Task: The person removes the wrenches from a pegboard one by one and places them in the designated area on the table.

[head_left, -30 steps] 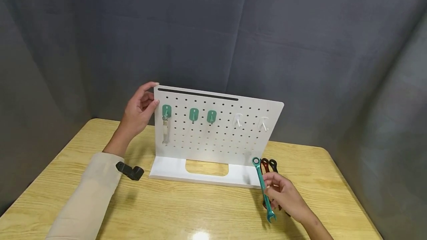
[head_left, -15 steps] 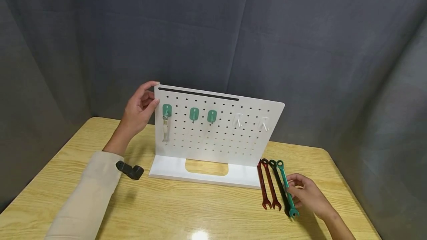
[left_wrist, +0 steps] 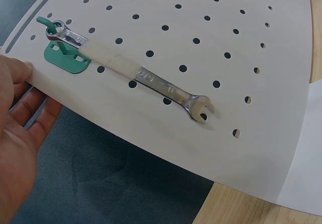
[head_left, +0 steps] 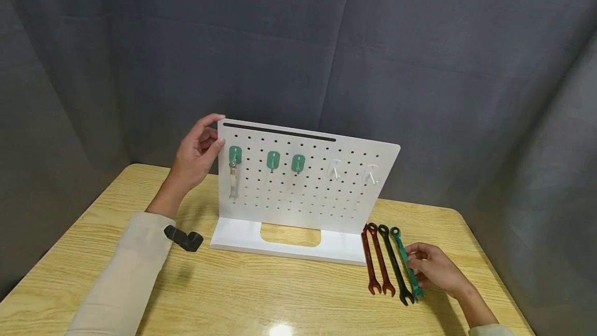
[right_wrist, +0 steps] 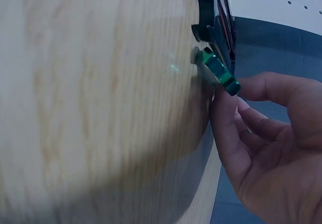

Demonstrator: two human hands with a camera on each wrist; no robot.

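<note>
My left hand (head_left: pixel 195 155) pinches the upper left edge of a white pegboard (head_left: pixel 303 196), thumb at the front. On the board's leftmost green hook hangs a silver wrench (left_wrist: pixel 136 73) with a pale band round its shank. At the right, my right hand (head_left: pixel 434 268) pinches a green combination wrench (head_left: pixel 406 261) between thumb and fingers, low over the table. In the right wrist view its open-end head (right_wrist: pixel 219 70) tilts beside the black wrench. To its left lie a black wrench (head_left: pixel 394 261) and two red wrenches (head_left: pixel 381 261), side by side.
Two more green hooks (head_left: pixel 273 160) and two white hooks (head_left: pixel 371 173) stick out from the pegboard with nothing on them. Its white base (head_left: pixel 238 235) has a cutout and stands on the wooden table (head_left: pixel 224 294). A dark curtain (head_left: pixel 298 40) hangs behind.
The right hand has carried the green wrench rightward and lowered it beside the black wrench, uncovering the red wrenches. The left hand stays on the pegboard's edge.
</note>
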